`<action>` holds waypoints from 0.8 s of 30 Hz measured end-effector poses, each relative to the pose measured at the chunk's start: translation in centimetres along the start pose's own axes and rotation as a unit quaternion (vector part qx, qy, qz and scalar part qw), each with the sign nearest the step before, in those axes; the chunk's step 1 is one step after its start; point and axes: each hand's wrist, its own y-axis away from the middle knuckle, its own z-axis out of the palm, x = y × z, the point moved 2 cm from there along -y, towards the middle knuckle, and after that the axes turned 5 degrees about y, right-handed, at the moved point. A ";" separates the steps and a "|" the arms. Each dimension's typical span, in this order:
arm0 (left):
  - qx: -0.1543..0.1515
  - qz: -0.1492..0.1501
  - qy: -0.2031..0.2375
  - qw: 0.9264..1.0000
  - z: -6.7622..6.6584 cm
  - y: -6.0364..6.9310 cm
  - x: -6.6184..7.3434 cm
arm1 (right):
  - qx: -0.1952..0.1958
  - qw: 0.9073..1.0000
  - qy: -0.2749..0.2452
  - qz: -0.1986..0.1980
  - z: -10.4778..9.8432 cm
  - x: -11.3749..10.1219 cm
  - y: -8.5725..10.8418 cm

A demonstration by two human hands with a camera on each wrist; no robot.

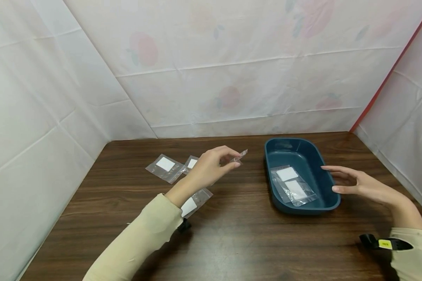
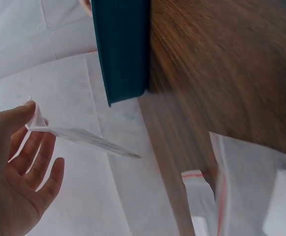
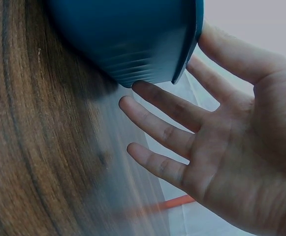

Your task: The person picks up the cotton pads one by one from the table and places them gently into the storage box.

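My left hand [image 1: 211, 166] is raised over the table, pinching a clear zip bag [image 1: 244, 153] by its edge between thumb and fingers; in the left wrist view the bag [image 2: 93, 139] hangs out sideways from the fingertips. To the right stands a blue bin [image 1: 302, 211] with a few clear bags holding white cards [image 1: 287, 174] overlapping inside, toward its near left. My right hand [image 1: 367, 187] is at the bin's right rim, thumb and fingertips on it; in the right wrist view the other fingers of this hand [image 3: 221, 128] spread beside the bin wall [image 3: 133, 44].
Several more bags with white cards lie on the wooden table [image 1: 232, 242] at the left: one at the back left [image 1: 165, 164], one partly behind my left hand [image 1: 192, 163], another beside the left forearm [image 1: 188, 207]. White printed sheets [image 1: 211, 93] enclose the back and sides.
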 end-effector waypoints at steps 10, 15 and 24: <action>0.008 0.014 0.011 1.000 0.9 -1.3 1.4 | 0.001 1.000 0.004 -0.007 0.1 0.2 -0.1; 0.012 0.019 0.019 1.000 1.3 -1.8 2.1 | 0.000 1.000 0.008 -0.005 -0.1 0.2 -0.1; 0.023 0.045 0.054 0.997 2.2 -2.5 3.4 | -0.003 1.000 0.001 -0.001 -0.1 0.2 0.0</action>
